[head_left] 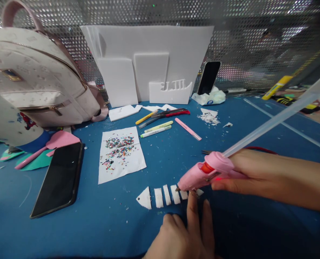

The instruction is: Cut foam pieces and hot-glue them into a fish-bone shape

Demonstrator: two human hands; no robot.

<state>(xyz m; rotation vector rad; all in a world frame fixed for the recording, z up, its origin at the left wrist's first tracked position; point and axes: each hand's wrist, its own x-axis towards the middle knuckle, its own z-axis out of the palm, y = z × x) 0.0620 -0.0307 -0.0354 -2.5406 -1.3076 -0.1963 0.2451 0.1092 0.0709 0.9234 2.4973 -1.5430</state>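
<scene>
My right hand [231, 178] is closed around a pink glue gun [200, 174] with a long translucent glue stick [270, 122] coming out of its back. The gun's nozzle points down and left, at the white foam strip [175, 194]. My left hand [183, 230] comes in from the bottom edge, one fingertip on or beside a small foam piece under the gun. Its other fingers are partly curled. In a row to the left lie a triangular foam fish head [145, 199] with a dark eye hole and foam strips [158, 198]. Pieces at the row's right end are partly hidden.
Paper with colourful bits [119, 172] and a dark phone [58, 176] lie left. Behind are markers [157, 130], a utility knife [160, 117], foam scraps [210, 117] and upright foam boards [116, 81]. A backpack [46, 79] stands at back left, another phone [208, 77] at back right.
</scene>
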